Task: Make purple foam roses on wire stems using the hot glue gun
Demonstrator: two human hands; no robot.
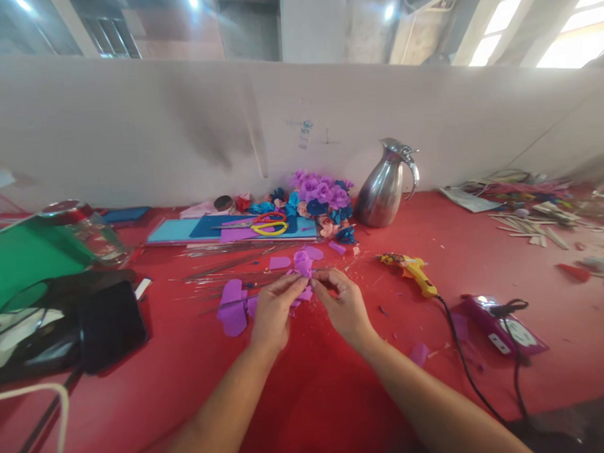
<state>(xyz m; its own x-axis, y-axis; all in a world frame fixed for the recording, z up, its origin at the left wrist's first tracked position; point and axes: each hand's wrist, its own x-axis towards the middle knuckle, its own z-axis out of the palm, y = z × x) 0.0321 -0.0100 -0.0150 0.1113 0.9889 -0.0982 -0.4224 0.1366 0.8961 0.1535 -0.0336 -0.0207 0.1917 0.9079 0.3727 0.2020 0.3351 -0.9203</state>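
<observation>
Between my fingertips, near the middle of the red table, a small purple paper flower stands upright. My left hand pinches its base from the left. From the right, my right hand has thumb and index finger closed at the same base, touching it. Purple paper petals lie stacked just left of my left hand. Another cut petal rests behind the flower. Thin wires are spread on the table beyond my left hand.
Scissors lie on coloured paper sheets. Behind are finished paper flowers and a metal jug. At right sit a yellow glue gun and a corded power strip. A black phone and glass jar are left.
</observation>
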